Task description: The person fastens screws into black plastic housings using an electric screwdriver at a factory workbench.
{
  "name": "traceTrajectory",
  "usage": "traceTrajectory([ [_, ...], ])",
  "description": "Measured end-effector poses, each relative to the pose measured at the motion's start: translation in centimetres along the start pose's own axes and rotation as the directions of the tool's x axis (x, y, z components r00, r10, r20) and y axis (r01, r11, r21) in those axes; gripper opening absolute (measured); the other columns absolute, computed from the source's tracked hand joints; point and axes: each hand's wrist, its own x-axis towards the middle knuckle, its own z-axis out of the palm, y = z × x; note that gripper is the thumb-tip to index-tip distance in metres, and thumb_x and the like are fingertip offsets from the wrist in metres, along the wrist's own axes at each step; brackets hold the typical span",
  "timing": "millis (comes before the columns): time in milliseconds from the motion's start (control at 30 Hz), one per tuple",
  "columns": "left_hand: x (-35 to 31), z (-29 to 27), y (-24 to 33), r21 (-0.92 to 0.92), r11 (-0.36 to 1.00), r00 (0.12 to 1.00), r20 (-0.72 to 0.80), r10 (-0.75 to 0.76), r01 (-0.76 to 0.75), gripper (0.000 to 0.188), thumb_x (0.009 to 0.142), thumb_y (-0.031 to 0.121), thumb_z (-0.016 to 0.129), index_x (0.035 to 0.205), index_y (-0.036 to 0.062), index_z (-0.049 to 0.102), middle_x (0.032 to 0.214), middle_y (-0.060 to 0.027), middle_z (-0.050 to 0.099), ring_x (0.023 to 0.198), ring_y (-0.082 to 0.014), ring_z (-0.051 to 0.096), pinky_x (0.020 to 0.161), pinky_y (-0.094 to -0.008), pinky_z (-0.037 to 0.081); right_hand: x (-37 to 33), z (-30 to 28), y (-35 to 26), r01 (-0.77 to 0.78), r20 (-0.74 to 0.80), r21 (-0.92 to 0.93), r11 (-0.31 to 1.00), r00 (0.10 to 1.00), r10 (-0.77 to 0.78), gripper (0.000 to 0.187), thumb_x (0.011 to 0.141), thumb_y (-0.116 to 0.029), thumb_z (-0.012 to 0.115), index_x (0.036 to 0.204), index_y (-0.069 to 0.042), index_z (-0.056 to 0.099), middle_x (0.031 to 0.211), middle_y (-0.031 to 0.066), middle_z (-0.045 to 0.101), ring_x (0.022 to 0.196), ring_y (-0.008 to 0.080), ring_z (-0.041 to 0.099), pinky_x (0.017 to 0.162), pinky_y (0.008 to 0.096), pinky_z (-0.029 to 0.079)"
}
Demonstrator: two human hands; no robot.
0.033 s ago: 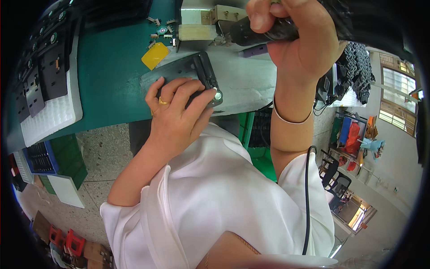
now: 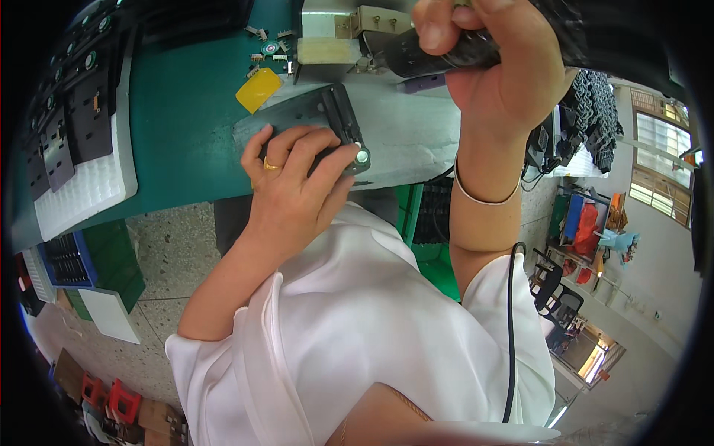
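On the near part of the bench lies a flat black plastic panel (image 2: 316, 111) with a raised bar and a round white-green piece (image 2: 362, 157) at its right corner. My left hand (image 2: 294, 178), a ring on one finger, curls over the panel's near side; its forefinger tip touches beside the round piece. Higher up on the right, my right hand (image 2: 513, 74) wraps its fingers round a thick black cylindrical tool (image 2: 439, 56) with a shiny wrapping. The tool points left, toward a metal block fixture (image 2: 327, 53); its exact kind cannot be made out.
A yellow card (image 2: 259, 90) and several small metal-pinned parts (image 2: 269, 47) lie beyond the panel. More black panels rest on a white foam tray (image 2: 111, 175) at the left. Something purple (image 2: 422, 84) lies under the tool. A green and blue crate (image 2: 104, 260) stands below the bench.
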Motion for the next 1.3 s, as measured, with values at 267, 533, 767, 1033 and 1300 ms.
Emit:
traceTrajectory([
  [267,0.3,-0.2,0.2,0.082,0.996,0.999,0.021,0.036,-0.038,0.036,0.074,0.017,0.077,0.108,0.0248,0.070,0.118,-0.0005,0.058,0.118,-0.0230,0.051,0.107,-0.0467,0.022,-6.0,-5.4,-0.3,-0.014,0.302,0.191,0.981,0.952,-0.045,0.042,0.091,-0.008,0.051,0.132,-0.014,0.044,0.074,0.0051,0.049,0.058,0.0205,0.055,0.051,0.0351,0.040],
  [533,-0.2,0.4,-0.3,0.101,0.994,0.998,0.054,0.026,-0.032,0.035,0.072,0.017,0.077,0.105,0.0268,0.072,0.120,-0.0014,0.057,0.120,-0.0242,0.051,0.108,-0.0462,0.022,-9.2,-5.6,0.4,-0.017,0.240,0.156,0.988,0.971,-0.022,0.046,0.090,-0.008,0.059,0.132,-0.016,0.041,0.075,0.0077,0.051,0.053,0.0220,0.055,0.049,0.0365,0.040],
  [767,-0.1,0.3,-0.2,0.071,0.997,0.998,0.066,0.022,-0.027,0.033,0.071,0.016,0.077,0.103,0.0249,0.073,0.120,-0.0021,0.057,0.122,-0.0253,0.050,0.109,-0.0463,0.023,-9.5,-5.7,1.0,0.010,0.238,0.111,0.994,0.971,-0.036,0.047,0.090,-0.008,0.060,0.133,-0.017,0.040,0.076,0.0083,0.052,0.054,0.0230,0.056,0.050,0.0366,0.041],
  [1033,-0.1,0.3,-0.3,0.072,0.997,0.997,0.072,0.021,-0.026,0.034,0.071,0.017,0.077,0.104,0.0254,0.072,0.120,-0.0019,0.057,0.122,-0.0253,0.050,0.109,-0.0466,0.023,-9.5,-5.5,0.6,-0.017,0.236,0.114,0.993,0.972,-0.011,0.047,0.091,-0.007,0.058,0.133,-0.016,0.041,0.075,0.0067,0.050,0.055,0.0223,0.055,0.050,0.0364,0.040],
  [1300,0.4,-0.6,0.1,0.022,1.000,0.999,0.041,-0.010,0.009,0.036,0.070,0.017,0.081,0.103,0.0268,0.072,0.121,-0.0002,0.057,0.122,-0.0247,0.050,0.109,-0.0466,0.021,-9.0,-5.1,-0.7,-0.016,0.274,0.194,0.981,0.961,-0.038,0.044,0.091,-0.008,0.051,0.133,-0.016,0.042,0.077,0.0043,0.051,0.057,0.0183,0.053,0.052,0.0339,0.038],
])
